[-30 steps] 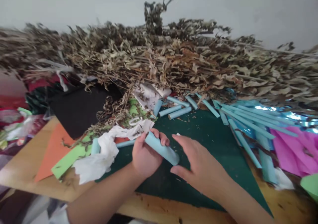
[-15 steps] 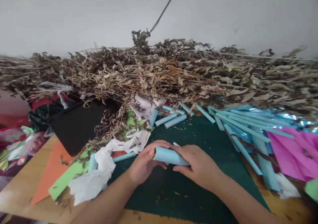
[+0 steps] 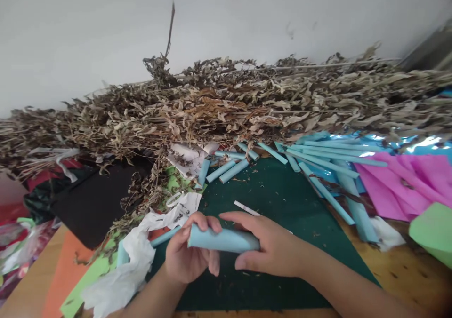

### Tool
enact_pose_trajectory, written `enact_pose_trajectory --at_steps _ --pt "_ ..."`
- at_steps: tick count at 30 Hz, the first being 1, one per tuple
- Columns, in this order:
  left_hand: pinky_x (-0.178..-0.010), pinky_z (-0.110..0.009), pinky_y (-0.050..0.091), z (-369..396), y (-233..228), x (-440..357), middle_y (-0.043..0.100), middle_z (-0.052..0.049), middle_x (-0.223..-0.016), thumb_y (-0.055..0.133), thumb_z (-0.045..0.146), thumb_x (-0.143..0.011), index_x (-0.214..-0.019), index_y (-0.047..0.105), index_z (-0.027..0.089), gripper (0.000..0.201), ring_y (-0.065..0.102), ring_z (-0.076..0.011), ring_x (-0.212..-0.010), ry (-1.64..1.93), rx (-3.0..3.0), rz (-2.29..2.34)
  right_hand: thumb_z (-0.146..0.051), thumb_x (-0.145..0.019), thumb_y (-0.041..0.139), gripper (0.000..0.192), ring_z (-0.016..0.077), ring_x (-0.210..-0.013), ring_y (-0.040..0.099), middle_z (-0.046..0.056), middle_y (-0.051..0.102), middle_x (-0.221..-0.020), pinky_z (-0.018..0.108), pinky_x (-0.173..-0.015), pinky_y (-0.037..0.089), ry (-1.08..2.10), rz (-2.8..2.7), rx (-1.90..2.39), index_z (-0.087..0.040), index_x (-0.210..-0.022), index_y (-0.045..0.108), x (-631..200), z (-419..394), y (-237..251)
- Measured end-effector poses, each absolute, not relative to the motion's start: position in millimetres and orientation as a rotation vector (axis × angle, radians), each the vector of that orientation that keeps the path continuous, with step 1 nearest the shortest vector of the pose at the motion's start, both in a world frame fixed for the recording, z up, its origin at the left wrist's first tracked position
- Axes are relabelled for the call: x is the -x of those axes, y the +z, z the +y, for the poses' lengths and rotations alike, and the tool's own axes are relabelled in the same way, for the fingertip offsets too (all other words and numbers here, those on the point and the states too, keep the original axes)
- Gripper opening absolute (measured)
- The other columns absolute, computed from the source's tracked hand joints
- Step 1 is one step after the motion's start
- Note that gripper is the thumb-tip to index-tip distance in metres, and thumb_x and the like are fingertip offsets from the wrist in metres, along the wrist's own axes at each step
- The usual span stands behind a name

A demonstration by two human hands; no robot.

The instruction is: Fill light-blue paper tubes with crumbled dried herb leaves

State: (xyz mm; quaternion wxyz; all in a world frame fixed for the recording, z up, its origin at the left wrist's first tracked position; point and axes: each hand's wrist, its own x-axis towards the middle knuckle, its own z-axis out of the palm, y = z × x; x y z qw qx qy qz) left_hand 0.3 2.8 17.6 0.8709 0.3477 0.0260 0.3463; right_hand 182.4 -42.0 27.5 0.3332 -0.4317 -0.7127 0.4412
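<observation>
Both hands now grasping light-blue paper roll (image 3: pixel 223 239): left hand (image 3: pixel 189 259) wraps near end, right hand (image 3: pixel 271 250), open a second ago, now closed over far end. Roll held level above green mat (image 3: pixel 278 191); crumpled white paper (image 3: pixel 141 257) left.

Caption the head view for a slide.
Left hand and right hand hold a rolled light-blue paper tube above a dark green cutting mat.

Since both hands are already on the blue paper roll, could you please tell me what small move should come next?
Probably tighten the blue paper roll: the left hand grips its left end and the right hand wraps its right end, holding it above the green mat.
</observation>
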Motion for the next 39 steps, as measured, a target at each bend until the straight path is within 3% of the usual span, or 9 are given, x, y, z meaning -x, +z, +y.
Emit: enact_pose_trajectory --at_steps 3,6,13,19,23,29,35,39 --pt "-0.050 -0.020 0.050 5.6 20.8 1.6 0.056 0.000 -0.090 0.034 0.021 -0.081 -0.088 0.048 0.018 0.015 0.058 -0.0060 -0.049 0.807 -0.587 0.075 -0.052 -0.062 0.059 0.070 0.0154 -0.078 0.052 0.007 0.051 -0.100 0.026 -0.066 0.039 1.425 -1.679 0.798 -0.024 -0.122 0.036 -186.6 -42.0 24.2" --pt "-0.056 -0.022 0.051 7.1 22.8 4.4 0.057 0.002 -0.092 0.036 0.019 -0.081 -0.091 0.047 0.021 0.015 0.057 -0.0038 -0.049 0.815 -0.513 0.080 -0.049 -0.064 0.059 0.062 0.0113 -0.070 0.051 0.004 0.054 -0.087 0.023 -0.062 0.038 1.571 -1.514 0.573 -0.022 -0.118 0.043 -185.5 -40.5 18.1" --pt "-0.061 -0.023 0.052 -1.2 21.6 1.0 0.057 0.002 -0.094 0.036 0.017 -0.080 -0.089 0.050 0.024 0.018 0.058 -0.0045 -0.053 0.732 -0.501 0.128 -0.042 -0.062 0.063 0.045 0.0110 -0.071 0.053 0.004 0.057 -0.087 0.021 -0.060 0.041 1.541 -1.396 0.488 -0.021 -0.102 0.057 -182.7 -41.1 16.8" --pt "-0.059 -0.030 0.052 -6.9 19.5 -4.9 0.057 0.000 -0.095 0.039 0.023 -0.080 -0.089 0.051 0.025 0.015 0.058 -0.0085 -0.057 0.717 -0.502 0.143 -0.040 -0.053 0.070 0.073 0.0096 -0.066 0.053 0.006 0.058 -0.094 0.018 -0.055 0.043 1.610 -1.493 0.427 -0.022 -0.118 0.042 -186.8 -43.5 24.5" --pt "-0.053 -0.024 0.051 -8.7 16.0 -5.7 0.057 -0.002 -0.096 0.037 0.021 -0.081 -0.088 0.051 0.023 0.016 0.059 -0.0088 -0.057 0.692 -0.516 0.136 -0.042 -0.062 0.062 0.064 0.0065 -0.058 0.052 0.009 0.060 -0.088 0.015 -0.052 0.042 1.782 -1.557 0.312 -0.017 -0.118 0.043 -188.7 -45.3 33.0" --pt "-0.049 -0.016 0.049 -10.7 16.6 -8.1 0.058 -0.005 -0.099 0.035 0.021 -0.082 -0.090 0.052 0.023 0.019 0.062 -0.0095 -0.057 0.628 -0.535 0.068 -0.037 -0.064 0.063 0.046 0.0110 -0.063 0.056 0.008 0.062 -0.076 0.020 -0.060 0.044 1.527 -1.750 0.393 -0.011 -0.102 0.054 -186.1 -48.2 30.4" --pt "-0.048 -0.018 0.049 -11.5 15.8 -6.2 0.058 -0.005 -0.099 0.033 0.026 -0.081 -0.092 0.053 0.026 0.022 0.063 -0.0161 -0.070 0.509 -0.514 0.030 -0.057 -0.058 0.057 0.051 0.0107 -0.064 0.057 0.001 0.063 -0.069 0.018 -0.061 0.044 1.370 -1.853 0.507 -0.018 -0.090 0.059 -177.5 -52.2 23.6" --pt "-0.050 -0.020 0.048 -12.5 16.2 -3.6 0.059 -0.004 -0.099 0.037 0.028 -0.079 -0.090 0.055 0.026 0.021 0.061 -0.0189 -0.079 0.463 -0.506 -0.036 -0.059 -0.060 0.054 0.049 0.0124 -0.070 0.059 0.001 0.063 -0.070 0.020 -0.066 0.044 1.392 -1.842 0.449 -0.020 -0.088 0.060 -174.4 -56.3 27.3"
